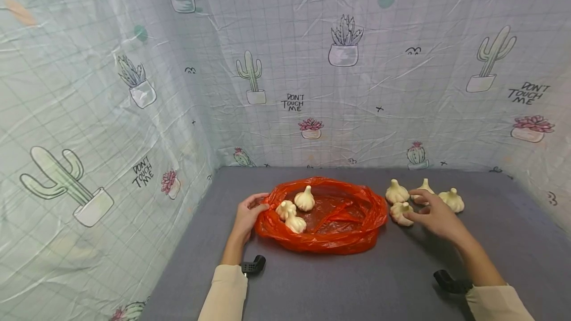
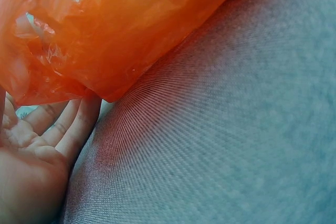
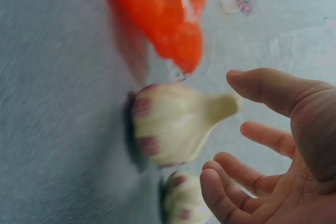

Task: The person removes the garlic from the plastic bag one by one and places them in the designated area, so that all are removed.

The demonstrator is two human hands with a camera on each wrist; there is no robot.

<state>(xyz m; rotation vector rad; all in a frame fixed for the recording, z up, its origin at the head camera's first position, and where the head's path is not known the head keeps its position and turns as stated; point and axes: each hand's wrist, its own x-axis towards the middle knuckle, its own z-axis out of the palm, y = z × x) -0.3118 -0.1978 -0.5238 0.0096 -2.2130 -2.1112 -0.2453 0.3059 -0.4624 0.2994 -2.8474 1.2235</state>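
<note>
A red plastic bag (image 1: 312, 246) lies spread on the table with its mouth wide, and three garlic bulbs (image 1: 305, 198) sit in its left part. At the bag's left edge, my left hand (image 1: 247, 216) holds the rim; in the left wrist view its fingers (image 2: 79, 124) go partly behind the orange-looking plastic. To the right of the bag stand several more garlic bulbs (image 1: 452, 200). My right hand (image 1: 439, 217) hovers around the nearest bulb (image 1: 401, 213), thumb and fingers spread. In the right wrist view a gap shows between the fingers and that bulb (image 3: 170, 124).
The grey table (image 1: 294, 286) carries the bag and bulbs. A patterned cloth (image 1: 285, 63) with cactus drawings hangs behind and along the left side. A black wrist device (image 1: 254, 265) sits on my left wrist, another (image 1: 450, 282) on my right.
</note>
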